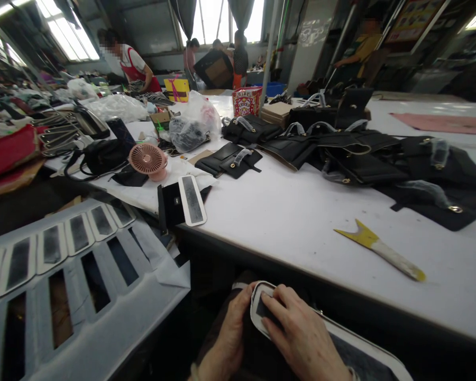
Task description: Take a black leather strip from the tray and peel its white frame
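Note:
Below the table's front edge, both my hands are on a long white-rimmed strip with a dark centre. My left hand grips its rounded near end from the left side. My right hand lies on top of that end, fingers pressing the dark centre. The strip runs away to the lower right over my lap. A similar white-rimmed strip lies on the white table on a black leather piece.
A yellow-tipped flat tool lies on the table at right. Black leather bag parts are piled at the back. A pink fan stands left of centre. Several white-rimmed strips lie on a grey board at left. People work in the background.

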Motion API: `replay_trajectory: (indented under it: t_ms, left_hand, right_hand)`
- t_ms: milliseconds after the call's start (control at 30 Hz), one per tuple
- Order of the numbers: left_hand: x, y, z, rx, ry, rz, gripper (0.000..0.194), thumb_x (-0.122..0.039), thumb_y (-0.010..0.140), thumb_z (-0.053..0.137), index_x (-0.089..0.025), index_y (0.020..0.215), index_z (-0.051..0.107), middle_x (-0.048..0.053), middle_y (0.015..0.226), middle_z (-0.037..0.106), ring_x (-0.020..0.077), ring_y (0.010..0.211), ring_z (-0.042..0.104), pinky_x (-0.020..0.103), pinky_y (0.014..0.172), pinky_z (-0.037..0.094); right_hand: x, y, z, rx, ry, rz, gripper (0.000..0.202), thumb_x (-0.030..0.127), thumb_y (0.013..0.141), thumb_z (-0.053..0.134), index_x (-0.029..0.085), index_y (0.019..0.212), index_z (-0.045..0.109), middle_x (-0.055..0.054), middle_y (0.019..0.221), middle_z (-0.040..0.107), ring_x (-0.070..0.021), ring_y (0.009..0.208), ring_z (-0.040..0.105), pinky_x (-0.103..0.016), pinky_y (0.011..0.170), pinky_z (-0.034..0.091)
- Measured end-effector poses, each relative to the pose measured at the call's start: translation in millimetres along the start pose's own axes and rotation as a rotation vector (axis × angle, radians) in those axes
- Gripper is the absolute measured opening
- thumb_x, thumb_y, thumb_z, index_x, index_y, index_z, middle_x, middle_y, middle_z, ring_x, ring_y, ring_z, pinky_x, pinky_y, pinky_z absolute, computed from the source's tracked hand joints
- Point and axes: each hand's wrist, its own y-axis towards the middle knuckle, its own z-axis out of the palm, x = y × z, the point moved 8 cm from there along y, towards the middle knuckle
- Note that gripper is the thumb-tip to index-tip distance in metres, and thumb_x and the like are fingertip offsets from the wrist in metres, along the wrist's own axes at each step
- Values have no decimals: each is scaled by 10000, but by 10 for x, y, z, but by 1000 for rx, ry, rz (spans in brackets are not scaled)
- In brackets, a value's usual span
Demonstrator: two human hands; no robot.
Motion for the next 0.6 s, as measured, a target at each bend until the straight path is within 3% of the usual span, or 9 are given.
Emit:
replay_trajectory:
  t_ms: [167, 600]
  left_hand:
    - [-39, 14, 64, 48, 12, 7, 343, -405, 844, 670, -123, 1031, 727, 93, 1077, 729, 263, 1068, 617, 363, 990, 441]
    - [-15, 29, 32, 79, 48, -63, 362, -388, 842, 664, -136, 1098, 709, 84, 1146, 710, 277, 1164, 578, 362, 1047, 407]
  right_hand:
    - [-1, 1, -13, -7, 25, 29, 285, 101, 850, 580, 238, 1095, 630, -67, 1019, 590, -258, 899, 594, -462, 779, 560]
    - [-38, -21, 36, -61, 42, 40, 305, 108, 837, 594, 275, 1091, 611, -54, 1028, 593, -257, 902, 598, -453, 777, 549]
